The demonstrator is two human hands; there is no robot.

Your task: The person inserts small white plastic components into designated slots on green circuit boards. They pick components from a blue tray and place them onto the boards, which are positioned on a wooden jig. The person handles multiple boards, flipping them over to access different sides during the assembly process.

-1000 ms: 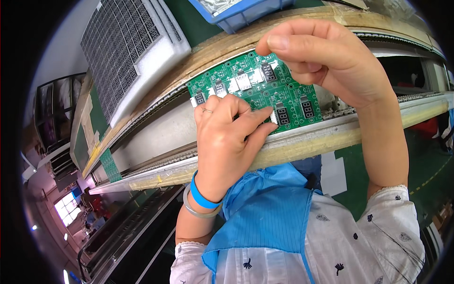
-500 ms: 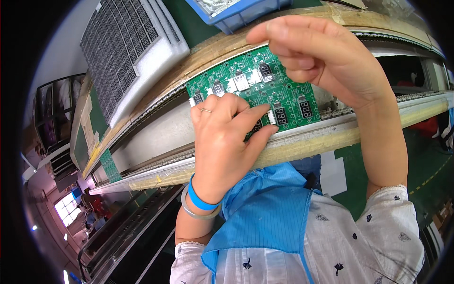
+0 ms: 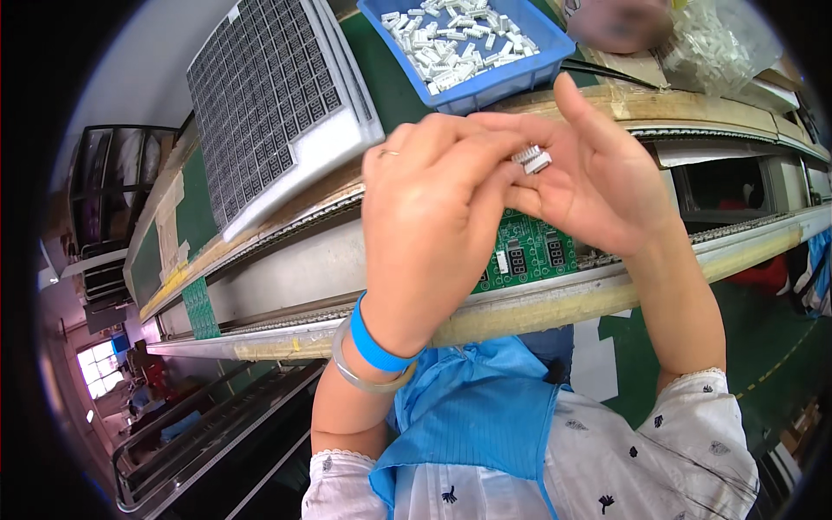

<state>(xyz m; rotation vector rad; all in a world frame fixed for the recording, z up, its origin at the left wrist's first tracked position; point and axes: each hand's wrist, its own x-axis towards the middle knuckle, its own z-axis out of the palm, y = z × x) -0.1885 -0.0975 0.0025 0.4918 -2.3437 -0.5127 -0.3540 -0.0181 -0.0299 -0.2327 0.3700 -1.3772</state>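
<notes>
Change: my left hand (image 3: 433,186) has left the green circuit board (image 3: 536,265) and now sits over my right hand (image 3: 600,178), whose loose curl has opened palm-up. Reading: the board connector (image 3: 502,262) is released, standing just beside a digit display (image 3: 517,257), and work has shifted to the loose parts; whether it is fully seated, I can't tell.

Fingers: left ones narrow, tips at the palm connectors (image 3: 538,163); cannot tell whether they grip one. Right thumb wide, its other fingers partly hidden, palm cradling the parts.

Counts: at least two connectors in the palm; one visible on the board; two displays clear there, a third partly covered by my left hand. One blue bin (image 3: 503,87) beyond, its white connectors too many to count.
</notes>
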